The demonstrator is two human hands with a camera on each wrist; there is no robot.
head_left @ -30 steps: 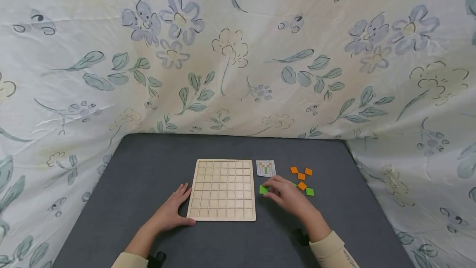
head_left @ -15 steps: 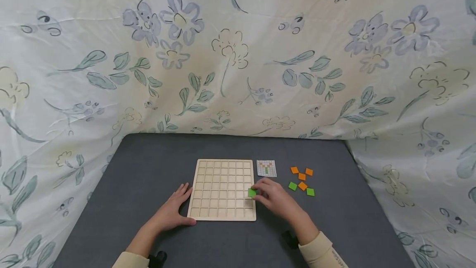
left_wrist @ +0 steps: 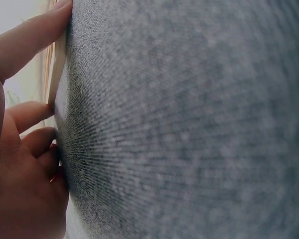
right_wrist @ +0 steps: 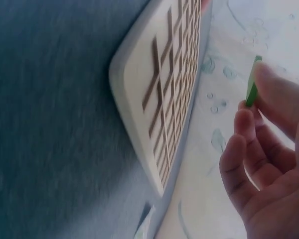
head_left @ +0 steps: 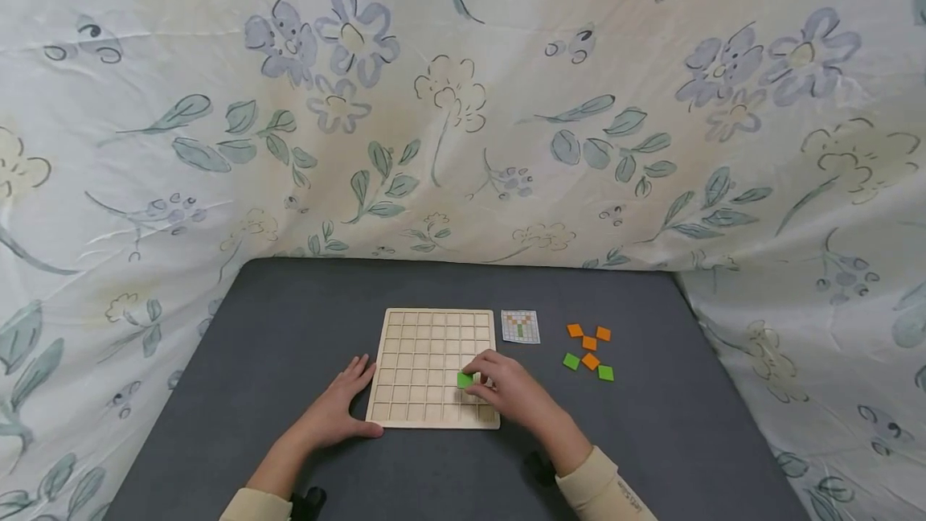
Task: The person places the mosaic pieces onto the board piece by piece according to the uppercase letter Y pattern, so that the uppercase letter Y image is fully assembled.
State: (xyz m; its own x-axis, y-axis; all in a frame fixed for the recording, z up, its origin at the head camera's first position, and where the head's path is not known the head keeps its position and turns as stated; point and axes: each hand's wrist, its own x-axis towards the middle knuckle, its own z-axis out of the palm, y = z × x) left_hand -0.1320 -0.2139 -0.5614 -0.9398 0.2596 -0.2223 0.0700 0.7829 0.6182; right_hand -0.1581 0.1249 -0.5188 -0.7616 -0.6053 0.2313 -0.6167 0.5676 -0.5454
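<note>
A square wooden grid board [head_left: 412, 422] lies on the dark table. My left hand [head_left: 334, 407] rests at its left side, thumb and fingers spread along the edge; the left wrist view shows the thumb touching the rim. Over the right part of the board, my right hand [head_left: 515, 389] pinches a green square tile [head_left: 465, 380] between thumb and fingers. In the right wrist view that green tile [right_wrist: 252, 82] is seen edge-on, held above the board [right_wrist: 124, 84]. Every board cell that shows is bare wood.
A small printed pattern card [head_left: 521, 327] lies to the right of the board. Beyond it are several loose orange tiles [head_left: 590, 343] and two green ones, including a green tile [head_left: 606, 374] nearest the front. A floral cloth [head_left: 463, 127] hangs behind the table.
My right hand has carried the green tile leftward from the table beside the board to above its right part. The left hand stays at the board's left edge.
</note>
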